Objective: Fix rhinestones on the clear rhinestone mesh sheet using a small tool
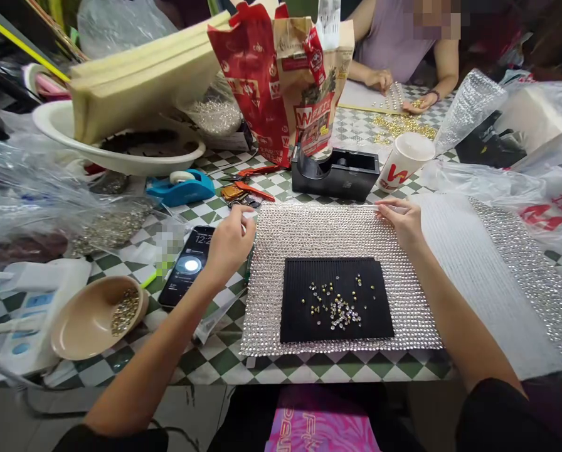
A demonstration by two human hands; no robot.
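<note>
A sheet of rhinestones (328, 232) lies in front of me on the checked tablecloth. My left hand (234, 242) is closed at its far left corner, with the fingertips partly hidden. At the far right corner my right hand (401, 220) pinches the sheet's edge between thumb and fingers. On the sheet rests a black ridged tray (300, 295), and loose gold and clear rhinestones (342, 314) are scattered over its middle. Beside my left forearm is a phone (182, 267) with its screen lit.
A bowl of stones (78, 320) and a power strip (41, 314) sit at left. Beyond are a blue tape dispenser (182, 186), orange-handled pliers (257, 171), a black tape dispenser (335, 176) and a paper cup (406, 160). More rhinestone sheeting (520, 270) lies right. Another person (403, 50) works opposite.
</note>
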